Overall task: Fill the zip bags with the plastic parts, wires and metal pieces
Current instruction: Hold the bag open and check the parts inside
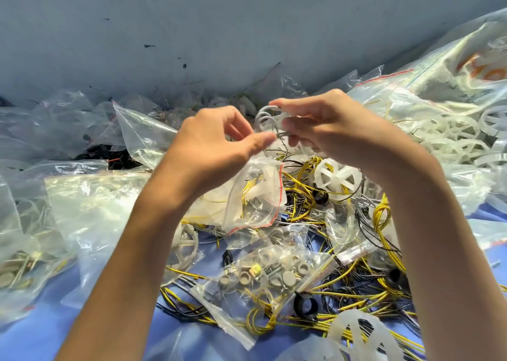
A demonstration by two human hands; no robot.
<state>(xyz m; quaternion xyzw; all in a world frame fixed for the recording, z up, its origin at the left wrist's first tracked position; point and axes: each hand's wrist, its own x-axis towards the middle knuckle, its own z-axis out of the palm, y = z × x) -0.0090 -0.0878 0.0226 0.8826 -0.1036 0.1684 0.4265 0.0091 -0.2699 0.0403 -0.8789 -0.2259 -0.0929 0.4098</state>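
Note:
Both my hands are raised above a heap of parts. My right hand pinches a coiled grey wire between thumb and fingers. My left hand pinches the wire's lower end and also holds up a clear zip bag with a red seal line, which hangs below it and holds a white plastic part and yellow wire. Loose yellow wires and a white plastic wheel lie underneath. A zip bag with metal pieces lies nearer me.
Filled and empty zip bags pile up on the left and along the grey wall. A big bag of white plastic wheels lies at the right. Black rings sit among the wires on the blue table cover.

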